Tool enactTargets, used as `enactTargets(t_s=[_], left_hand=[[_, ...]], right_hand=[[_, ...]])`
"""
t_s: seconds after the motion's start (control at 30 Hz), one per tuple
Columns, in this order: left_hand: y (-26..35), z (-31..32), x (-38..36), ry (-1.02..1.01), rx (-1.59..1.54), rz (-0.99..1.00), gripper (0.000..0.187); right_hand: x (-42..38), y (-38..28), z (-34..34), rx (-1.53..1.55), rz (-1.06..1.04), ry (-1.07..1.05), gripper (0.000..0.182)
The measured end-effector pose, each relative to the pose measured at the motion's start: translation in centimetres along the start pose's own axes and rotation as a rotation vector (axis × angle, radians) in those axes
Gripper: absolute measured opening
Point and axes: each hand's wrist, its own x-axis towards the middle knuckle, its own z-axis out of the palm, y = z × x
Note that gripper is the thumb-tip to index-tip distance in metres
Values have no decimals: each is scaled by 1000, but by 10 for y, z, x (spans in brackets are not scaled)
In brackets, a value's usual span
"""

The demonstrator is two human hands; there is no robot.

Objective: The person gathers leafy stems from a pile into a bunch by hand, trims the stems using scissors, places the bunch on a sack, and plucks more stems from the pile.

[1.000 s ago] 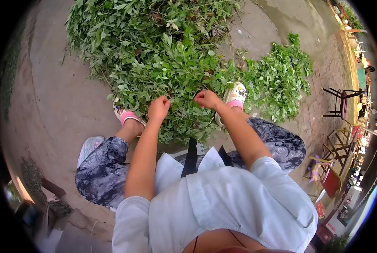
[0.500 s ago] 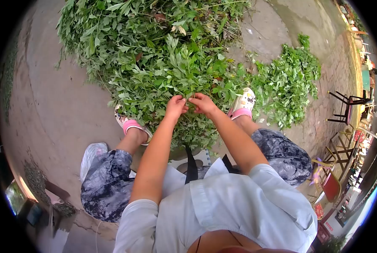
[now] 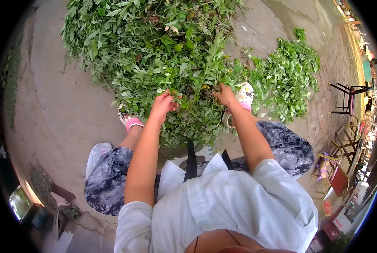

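A large heap of cut leafy green stems [image 3: 146,55] lies on the ground in front of me, between and beyond my feet. At the heap's near part, my left hand [image 3: 164,106] pinches a small green sprig [image 3: 173,96] between thumb and fingers. My right hand [image 3: 224,95] is at the heap's right side, beside the shoe, its fingers closed round a stem whose leafy top [image 3: 215,52] points away from me. The two hands are apart, with leaves between them.
A smaller pile of green leaves [image 3: 287,78] lies to the right. Patterned clogs with pink straps [image 3: 244,95] flank the large heap. A plastic bag [image 3: 98,155] is by the left leg. Chairs [image 3: 349,99] stand at the far right.
My hands have moved apart from their meeting point, the left one to the left and the right one to the right and slightly forward. The view has shifted slightly.
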Motion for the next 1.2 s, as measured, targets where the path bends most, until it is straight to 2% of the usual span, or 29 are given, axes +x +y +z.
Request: enactTargets(t_s=[0.03, 0.07, 0.1, 0.23, 0.3, 0.33, 0.37, 0.43, 0.5, 0.57, 0.63, 0.7, 0.77, 0.9, 0.97, 1.0, 1.07, 1.1, 1.17, 1.2], left_hand=[[2, 2, -3, 33, -20, 2, 10], [-1, -1, -2, 18, -24, 14, 13], [-1, 0, -4, 15, -18, 15, 13], [2, 8, -16, -33, 3, 60, 13], [5, 14, -22, -49, 60, 68, 13], [7, 17, -25, -13, 101, 75, 13], [8, 19, -27, 25, 139, 83, 13], [8, 18, -28, 71, 214, 112, 15], [9, 17, -30, 120, 288, 142, 16], [12, 18, -32, 139, 300, 149, 13], [17, 16, -31, 75, 287, 143, 12], [22, 18, -32, 12, 268, 137, 10], [28, 19, -36, -97, 191, 75, 6], [15, 14, -24, -78, 175, 65, 8], [6, 17, -17, 65, 314, 98, 13], [1, 21, -14, 60, 313, 96, 13], [-8, 26, -8, 51, 386, 87, 18], [-12, 26, -4, 45, 386, 82, 18], [-22, 25, 6, 41, 500, 37, 21], [-33, 22, 13, 36, 500, 30, 21]], right_hand=[[-8, -8, -1, -167, -21, 275, 51], [-19, -15, 1, -88, -60, 407, 49], [-28, -28, -1, -83, -58, 411, 49], [-59, -72, 10, 602, -342, -54, 41], [-73, -89, 23, 631, -481, -152, 37], [-69, -88, 29, 578, -474, -259, 33], [-67, -89, 31, 581, -476, -255, 33], [-68, -94, 31, 711, -334, -340, 26], [-72, -97, 23, 805, -336, -338, 19], [-82, -103, 8, 1027, -161, -400, 17], [-84, -98, -4, 1088, -118, -436, 16], [-82, -91, -13, 1306, -50, -576, 16], [-84, -88, -17, 1310, -57, -562, 16], [-83, -82, -16, 1396, -104, -556, 16], [-84, -80, -17, 1458, -43, -517, 12], [-82, -77, -17, 1458, -41, -511, 12], [-73, -64, -17, 1356, -12, -249, 9], [-64, -51, -14, 1357, -6, -244, 9], [-45, -18, -8, 1185, 85, 224, 10], [-44, -10, -7, 1184, 93, 227, 10]])
